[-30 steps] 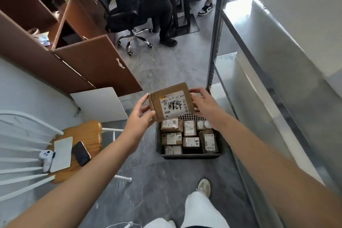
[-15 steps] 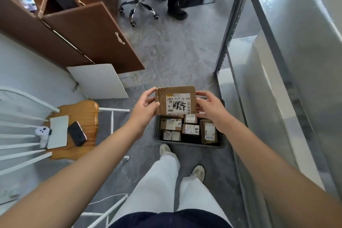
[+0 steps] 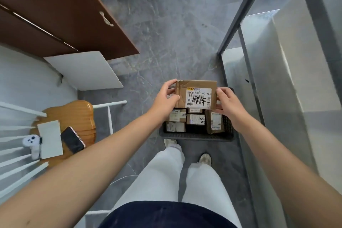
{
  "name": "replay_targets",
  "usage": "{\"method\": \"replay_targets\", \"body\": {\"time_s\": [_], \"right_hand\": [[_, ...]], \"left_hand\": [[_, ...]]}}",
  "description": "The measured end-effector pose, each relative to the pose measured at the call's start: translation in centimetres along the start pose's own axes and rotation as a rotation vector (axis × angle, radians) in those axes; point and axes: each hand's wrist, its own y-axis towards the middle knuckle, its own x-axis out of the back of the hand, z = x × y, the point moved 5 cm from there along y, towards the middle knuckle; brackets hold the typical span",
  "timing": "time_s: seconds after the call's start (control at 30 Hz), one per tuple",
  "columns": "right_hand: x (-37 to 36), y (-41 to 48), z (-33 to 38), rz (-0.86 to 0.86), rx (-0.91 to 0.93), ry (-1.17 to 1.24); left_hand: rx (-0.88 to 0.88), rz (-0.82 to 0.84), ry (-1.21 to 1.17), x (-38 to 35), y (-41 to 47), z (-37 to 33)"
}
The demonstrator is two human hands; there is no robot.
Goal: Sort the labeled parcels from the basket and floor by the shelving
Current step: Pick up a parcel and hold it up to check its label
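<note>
White trousers (image 3: 166, 176) are standing just short of a dark basket (image 3: 196, 136), which is sitting on the grey floor right beside the metal shelving (image 3: 259, 79) and holding several small labelled parcels (image 3: 195, 119). Over its far end, both hands are holding up a brown cardboard parcel (image 3: 196, 90), label upward. The left hand (image 3: 166, 98) is curling round its left edge and the right hand (image 3: 226, 101) is clasping its right edge. Beyond, a brown cabinet (image 3: 64, 15) is standing at the left.

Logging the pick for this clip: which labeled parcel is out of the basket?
The largest parcel, gripped by the left hand and right hand above the basket; the smaller parcels lie inside it.
</note>
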Motion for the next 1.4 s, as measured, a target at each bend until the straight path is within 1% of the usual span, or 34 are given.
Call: {"method": "replay_targets", "body": {"time_s": [0.13,0.23,0.33,0.47,0.6,0.7,0.83,0.93,1.1,1.2,1.27,1.4], "right_hand": [[-0.7,3.1,-1.1,-0.038,0.005,0.033],[-1.3,5.9,-2.6,-0.041,0.018,0.035],[-1.2,9.4,-5.2,-0.038,0.027,0.012],[-0.8,14.7,-10.4,0.062,0.020,-0.122],[0.1,19.8,-17.1,0.076,-0.055,-0.181],[0.0,23.0,-22.7,0.053,-0.156,-0.188],[-0.9,26.4,-30.0,0.071,-0.255,-0.226],[-2.0,28.8,-34.2,0.075,-0.313,-0.234],[-3.3,33.0,-38.6,0.138,-0.353,-0.412],[-3.3,34.5,-41.1,0.150,-0.397,-0.479],[-3.4,35.0,-42.6,0.160,-0.430,-0.478],[-3.4,36.5,-44.6,0.087,-0.440,-0.410]], "left_hand": [[0.011,0.049,0.030,-0.9,4.3,1.3],[0.020,0.035,0.061,-1.6,7.4,3.3],[0.034,0.017,0.089,-3.0,10.8,7.0],[0.077,-0.020,0.088,-5.1,15.3,13.8],[0.118,0.011,0.126,-7.6,18.8,21.3],[0.129,0.025,0.142,-9.5,20.7,26.6],[0.215,0.067,0.171,-12.0,22.8,34.0],[0.287,0.059,0.191,-12.7,24.7,38.6],[0.389,0.061,0.297,-13.4,27.0,43.9],[0.425,0.124,0.439,-14.2,27.6,46.4],[0.456,0.153,0.460,-14.8,28.0,47.6],[0.567,0.093,0.559,-15.9,30.0,48.7]]}}
